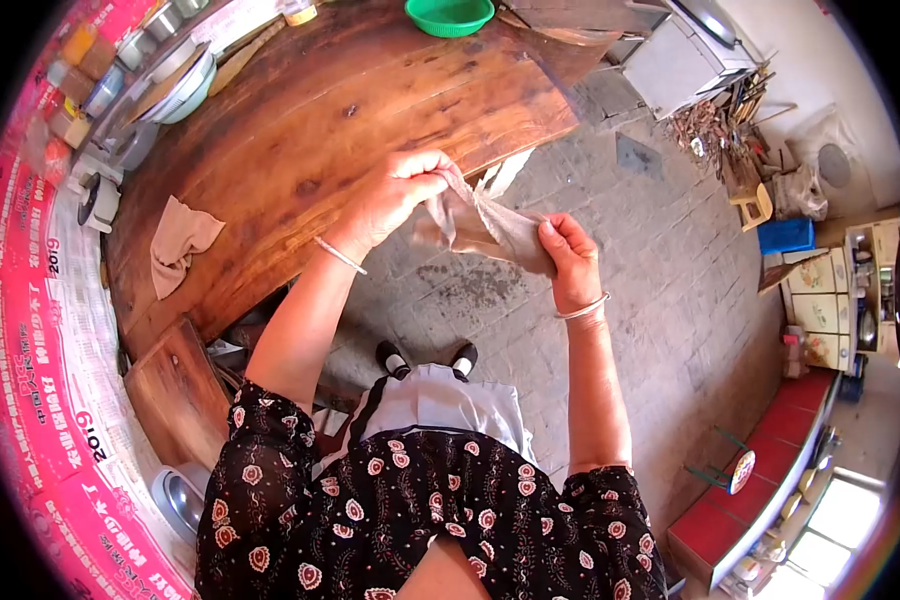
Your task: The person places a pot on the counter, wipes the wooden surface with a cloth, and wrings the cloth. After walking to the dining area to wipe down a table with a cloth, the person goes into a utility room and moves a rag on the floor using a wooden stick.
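Observation:
A greyish-beige cloth (490, 228) hangs stretched between my two hands, above the floor by the table's edge. My left hand (407, 192) is closed on its upper left corner, fingers pinched together. On the other side my right hand (570, 255) grips the cloth's right end, thumb on top. A second beige cloth (182, 245) lies crumpled on the wooden table (300, 150), to the left of my left forearm.
A green plastic basket (450, 14) stands at the table's far end. Bowls (185, 90) and jars line the left wall. Firewood (720, 130) is heaped beside a white stove-like unit (675, 65). A blue bin (786, 236) and a small stool (738, 470) are at right.

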`<state>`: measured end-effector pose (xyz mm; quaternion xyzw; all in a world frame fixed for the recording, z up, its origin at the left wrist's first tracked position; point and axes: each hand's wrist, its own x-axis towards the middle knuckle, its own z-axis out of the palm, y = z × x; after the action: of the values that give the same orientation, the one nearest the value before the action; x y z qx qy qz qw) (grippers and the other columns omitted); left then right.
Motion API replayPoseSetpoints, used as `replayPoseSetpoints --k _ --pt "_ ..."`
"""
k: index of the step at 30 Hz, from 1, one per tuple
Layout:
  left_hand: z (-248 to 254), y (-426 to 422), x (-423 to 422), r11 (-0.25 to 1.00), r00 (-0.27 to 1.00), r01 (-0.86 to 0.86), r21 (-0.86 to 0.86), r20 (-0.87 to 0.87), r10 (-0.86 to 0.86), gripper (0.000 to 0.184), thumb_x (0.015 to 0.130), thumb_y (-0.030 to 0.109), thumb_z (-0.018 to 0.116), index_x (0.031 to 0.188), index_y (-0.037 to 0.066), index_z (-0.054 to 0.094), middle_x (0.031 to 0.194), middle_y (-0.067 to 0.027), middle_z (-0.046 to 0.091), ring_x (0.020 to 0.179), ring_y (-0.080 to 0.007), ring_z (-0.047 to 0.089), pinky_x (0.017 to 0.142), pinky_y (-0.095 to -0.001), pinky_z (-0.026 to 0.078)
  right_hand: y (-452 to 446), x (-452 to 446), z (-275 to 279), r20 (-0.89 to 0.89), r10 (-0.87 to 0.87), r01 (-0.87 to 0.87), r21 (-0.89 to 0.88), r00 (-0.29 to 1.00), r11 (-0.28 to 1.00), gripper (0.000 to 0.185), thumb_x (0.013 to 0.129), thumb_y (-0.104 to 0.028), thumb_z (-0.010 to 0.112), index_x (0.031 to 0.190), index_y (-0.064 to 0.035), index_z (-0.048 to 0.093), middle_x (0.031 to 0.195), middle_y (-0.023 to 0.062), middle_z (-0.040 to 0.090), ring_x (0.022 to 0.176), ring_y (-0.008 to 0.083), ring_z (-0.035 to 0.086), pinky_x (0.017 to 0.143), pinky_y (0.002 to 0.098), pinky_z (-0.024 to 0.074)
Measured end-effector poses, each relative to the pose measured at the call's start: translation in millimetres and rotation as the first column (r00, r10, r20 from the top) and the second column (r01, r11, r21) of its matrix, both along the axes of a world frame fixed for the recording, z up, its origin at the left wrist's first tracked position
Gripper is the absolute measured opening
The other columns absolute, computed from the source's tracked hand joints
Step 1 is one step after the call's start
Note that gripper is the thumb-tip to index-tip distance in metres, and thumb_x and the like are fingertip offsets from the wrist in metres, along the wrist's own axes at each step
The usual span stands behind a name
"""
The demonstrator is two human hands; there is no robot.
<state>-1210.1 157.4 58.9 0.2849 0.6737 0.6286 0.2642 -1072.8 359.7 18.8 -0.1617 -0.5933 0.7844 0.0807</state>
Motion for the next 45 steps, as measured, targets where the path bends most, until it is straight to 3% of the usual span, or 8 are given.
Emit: replayPoseSetpoints --k 6,10,13,16,28,31,37,45 --pt "20 -8 -4 0.968 0.967 -0.219 0.125 -0.107 0.233 0.014 0.085 0.010 0.045 0.089 0.001 0.055 0.083 0.0013 0.053 0.080 -0.0065 0.048 0.074 -0.0214 0.038 12 -6 20 0.321 0.256 -0.408 0.645 0.912 0.646 0.025 0.071 -0.016 0.066 0.091 -0.0027 0.056 0.074 0.0037 0.057 0.068 0.0083 0.049 0.063 0.0236 0.0418" --pt "25 -12 31 0.942 0.960 -0.213 0.260 0.235 0.152 0.016 0.085 0.020 0.050 0.089 0.005 0.055 0.081 0.0030 0.054 0.076 -0.0057 0.049 0.070 -0.0210 0.040 31 -12 -31 -0.233 -0.155 0.254 0.958 0.960 0.131 0.031 0.074 -0.020 0.063 0.097 -0.0021 0.055 0.087 0.0088 0.059 0.080 0.0140 0.056 0.066 0.0278 0.0447" --pt "15 -4 62 0.841 0.744 -0.299 0.451 0.662 -0.092 0.024 0.084 0.026 0.052 0.093 0.004 0.055 0.091 -0.0068 0.059 0.083 -0.0175 0.056 0.077 -0.0312 0.046 2 -8 -19 -0.140 -0.050 0.069 0.132 0.989 0.989 0.052 0.076 -0.032 0.062 0.119 -0.0083 0.044 0.105 0.0071 0.056 0.101 0.0168 0.051 0.082 0.0293 0.0429" --pt "-22 8 81 0.827 0.555 -0.323 0.460 0.800 -0.228 0.031 0.083 0.033 0.054 0.097 0.006 0.054 0.093 -0.0059 0.058 0.082 -0.0158 0.056 0.074 -0.0302 0.047 -35 -13 -38 -0.195 0.089 -0.176 -0.493 0.977 0.852 0.072 0.077 -0.036 0.061 0.132 -0.0086 0.026 0.117 0.0079 0.050 0.099 0.0193 0.053 0.087 0.0312 0.0419" --pt "-60 7 110 0.748 0.754 -0.655 0.111 0.033 0.656 0.018 0.083 0.017 0.049 0.084 0.002 0.059 0.084 -0.0011 0.056 0.075 -0.0099 0.053 0.064 -0.0233 0.043 -123 -21 -28 -0.035 -0.003 0.012 0.264 0.999 0.964 0.036 0.083 -0.025 0.043 0.108 -0.0008 0.051 0.084 0.0176 0.060 0.082 0.0238 0.060 0.073 0.0325 0.0449" --pt "-54 -13 102 0.796 0.814 -0.580 0.175 0.089 0.574 0.019 0.085 0.015 0.047 0.087 0.000 0.059 0.076 0.0013 0.056 0.071 -0.0065 0.049 0.062 -0.0225 0.042 -119 -25 -12 0.210 -0.007 -0.171 0.816 0.978 0.552 0.029 0.073 -0.012 0.050 0.101 -0.0051 0.054 0.073 0.0227 0.058 0.069 0.0387 0.058 0.060 0.0446 0.0463" --pt "-24 -73 104 0.889 0.887 -0.457 0.019 -0.073 0.457 0.018 0.083 0.020 0.051 0.087 0.003 0.056 0.062 -0.0080 0.053 0.055 -0.0145 0.048 0.052 -0.0294 0.039 -112 -12 11 0.059 0.474 -0.360 0.734 0.878 0.576 0.049 0.067 -0.003 0.060 0.114 0.0005 0.048 0.114 0.0175 0.051 0.106 0.0286 0.049 0.090 0.0358 0.0383" --pt "-5 -138 122 0.888 0.873 -0.459 -0.029 -0.201 0.444 0.019 0.075 0.017 0.052 0.067 0.001 0.049 0.060 -0.0163 0.052 0.053 -0.0296 0.051 0.050 -0.0354 0.039 -192 -5 -11 0.031 0.532 -0.493 0.423 0.846 0.760 0.024 0.071 -0.003 0.061 0.094 0.0012 0.056 0.074 -0.0001 0.057 0.069 0.0084 0.052 0.060 0.0223 0.0432"
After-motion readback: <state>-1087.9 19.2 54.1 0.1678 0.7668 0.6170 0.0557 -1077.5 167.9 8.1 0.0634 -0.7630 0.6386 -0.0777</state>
